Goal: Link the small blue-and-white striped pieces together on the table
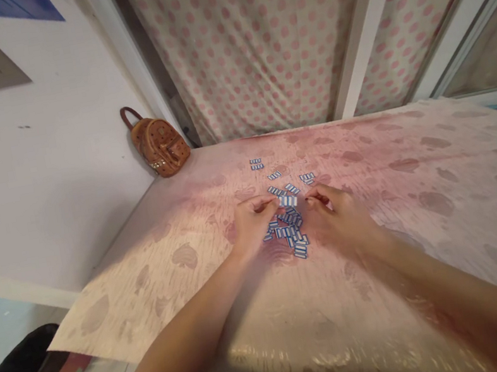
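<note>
My left hand (pixel 254 218) pinches a small blue-and-white striped label strip (pixel 288 201) by its left end, just above the table. To its right, my right hand (pixel 332 204) has thumb and forefinger pressed together; whatever they may hold is too small to tell. Under and between both hands lies a loose pile of similar blue-and-white strips (pixel 289 231). Several more lie beyond the fingertips, among them a strip pair (pixel 256 164), a single strip (pixel 274 175) and a small overlapping group (pixel 307 178).
A patterned pinkish cover (pixel 421 181) spreads over the table (pixel 176 211). At the back left corner a small brown backpack-shaped bag (pixel 162 145) leans by the wall. A dotted curtain (pixel 252 44) hangs behind. Below the left edge, a dark-mouthed bin (pixel 21 367) stands on the floor.
</note>
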Demonstrator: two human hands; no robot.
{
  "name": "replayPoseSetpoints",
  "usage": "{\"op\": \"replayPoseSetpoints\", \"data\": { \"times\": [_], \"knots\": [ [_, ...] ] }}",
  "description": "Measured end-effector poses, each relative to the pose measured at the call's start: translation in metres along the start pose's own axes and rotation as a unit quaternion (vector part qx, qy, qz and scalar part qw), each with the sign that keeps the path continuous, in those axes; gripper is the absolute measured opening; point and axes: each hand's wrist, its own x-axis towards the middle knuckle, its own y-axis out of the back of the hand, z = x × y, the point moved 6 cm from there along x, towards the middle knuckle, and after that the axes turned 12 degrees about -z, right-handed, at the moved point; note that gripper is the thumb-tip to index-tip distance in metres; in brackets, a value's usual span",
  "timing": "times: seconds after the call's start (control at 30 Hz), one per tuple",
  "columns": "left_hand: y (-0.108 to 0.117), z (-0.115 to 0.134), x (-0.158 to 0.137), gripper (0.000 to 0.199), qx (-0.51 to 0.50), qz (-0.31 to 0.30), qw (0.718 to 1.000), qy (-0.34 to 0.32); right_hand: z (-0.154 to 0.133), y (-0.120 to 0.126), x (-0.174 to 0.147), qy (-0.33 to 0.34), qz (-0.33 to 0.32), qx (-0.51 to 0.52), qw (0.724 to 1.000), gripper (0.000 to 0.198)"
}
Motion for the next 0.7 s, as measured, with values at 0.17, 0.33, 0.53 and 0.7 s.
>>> {"op": "replayPoseSetpoints", "data": {
  "times": [0.17, 0.33, 0.53, 0.7],
  "knots": [
    [0.019, 0.003, 0.004, 0.009, -0.005, 0.072, 0.997, -0.009, 0.022, -0.015, 0.013, -0.009, -0.021, -0.057, 0.998, 0.015],
    [0.019, 0.001, 0.005, 0.007, -0.009, 0.065, 0.998, -0.021, 0.021, -0.034, 0.024, 0.041, -0.054, -0.151, 0.986, 0.031],
    [0.021, -0.003, 0.006, 0.008, -0.003, 0.063, 0.998, -0.001, 0.023, -0.037, 0.03, 0.067, -0.078, -0.17, 0.98, 0.014],
    [0.022, -0.012, 0.012, 0.007, 0.009, 0.034, 0.999, 0.007, 0.026, -0.034, 0.031, 0.052, -0.077, -0.111, 0.989, 0.013]
  ]
}}
